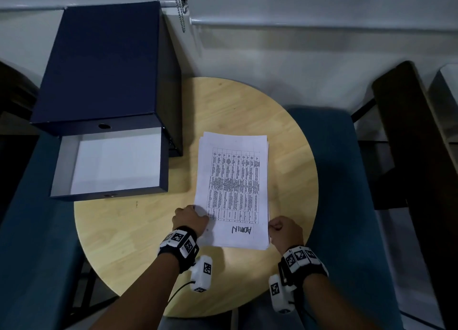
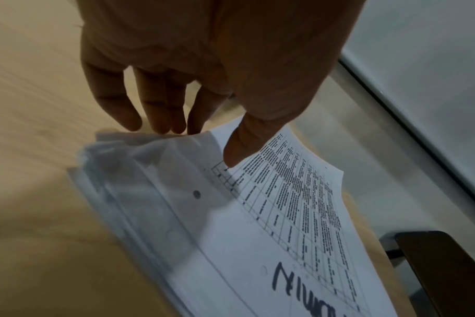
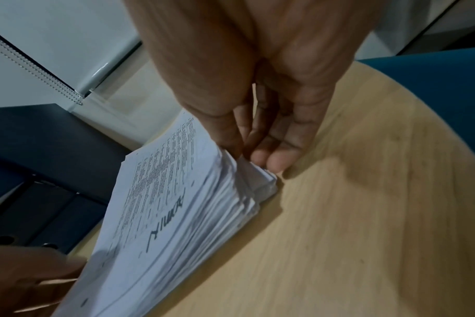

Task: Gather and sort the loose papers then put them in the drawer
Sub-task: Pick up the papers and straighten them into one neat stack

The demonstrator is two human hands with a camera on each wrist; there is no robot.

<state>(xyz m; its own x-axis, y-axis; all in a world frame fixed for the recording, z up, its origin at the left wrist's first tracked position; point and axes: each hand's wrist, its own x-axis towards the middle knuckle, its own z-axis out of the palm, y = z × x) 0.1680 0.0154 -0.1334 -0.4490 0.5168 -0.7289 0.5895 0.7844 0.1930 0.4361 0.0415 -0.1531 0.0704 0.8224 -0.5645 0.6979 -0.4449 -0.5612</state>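
Note:
A stack of white papers [image 1: 233, 186] lies on the round wooden table [image 1: 124, 243]; its top sheet shows a printed grid and the handwritten word "ADMIN". My left hand [image 1: 190, 218] grips the stack's near left edge. In the left wrist view its thumb [image 2: 239, 148] presses on the top sheet of the stack [image 2: 258, 214] and its fingers curl at the side. My right hand [image 1: 282, 230] pinches the near right edge of the stack [image 3: 176, 203], with the fingertips [image 3: 274, 163] against the sheets' side. The dark blue drawer [image 1: 109, 195] stands pulled out at the left, white inside.
The drawer belongs to a dark blue file box [image 1: 99, 64] at the table's back left. Teal chairs stand to the right [image 1: 342, 181] and left [image 1: 32, 205]. Dark wooden furniture [image 1: 409, 131] is at the far right. A blind chain [image 1: 182, 7] hangs by the wall.

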